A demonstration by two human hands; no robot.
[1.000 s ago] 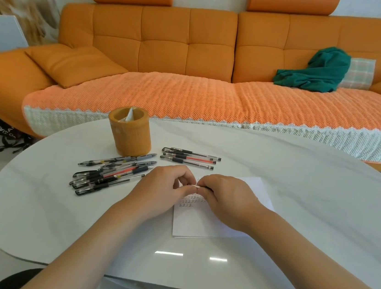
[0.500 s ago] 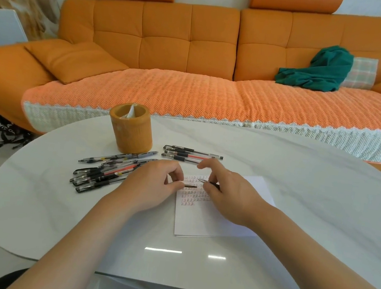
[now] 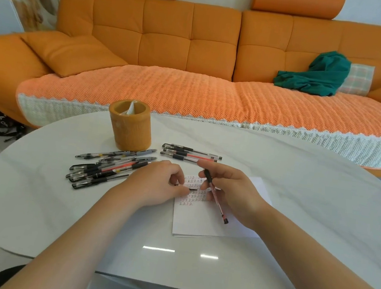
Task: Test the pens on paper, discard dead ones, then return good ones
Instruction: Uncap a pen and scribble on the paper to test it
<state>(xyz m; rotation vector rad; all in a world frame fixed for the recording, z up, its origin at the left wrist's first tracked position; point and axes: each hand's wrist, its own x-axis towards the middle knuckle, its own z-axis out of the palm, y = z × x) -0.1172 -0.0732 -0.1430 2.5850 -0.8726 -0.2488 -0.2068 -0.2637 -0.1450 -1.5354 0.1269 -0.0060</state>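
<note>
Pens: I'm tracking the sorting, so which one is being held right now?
The red-ink pen in the right hand, over the paper; all others lie on the table. The left hand pinches a small black cap.

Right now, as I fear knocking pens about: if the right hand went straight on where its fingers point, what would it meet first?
Probably the row of pens beyond the paper: the right hand, holding a red pen, points away and left at them. Height is unclear; it might pass above.

Both forearms are extending forward and converging. The left hand (image 3: 158, 184) is pinching a black cap (image 3: 193, 189); the right hand (image 3: 234, 193) is gripping a pen (image 3: 220, 208) with curled fingers.
</note>
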